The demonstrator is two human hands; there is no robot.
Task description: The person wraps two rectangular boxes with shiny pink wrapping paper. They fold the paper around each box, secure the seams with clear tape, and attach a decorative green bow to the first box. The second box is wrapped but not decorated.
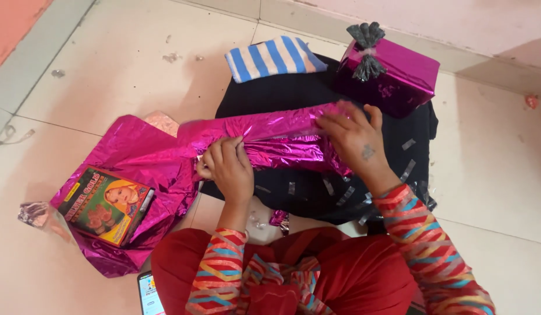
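Head view: the left hand point(228, 168) is pinching a fold of the magenta foil wrap point(270, 137), its grip clenched on the sheet to keep it taut over the parcel lying on the black cloth point(317, 192). The right hand point(355, 137) is pressing flat, fingers spread, pinning the wrap's far edge without closing on it. Beyond that grip, a finished wrapped gift box point(393, 73) is standing; outboard of the left grip, a printed carton point(104, 204) is resting on spare foil.
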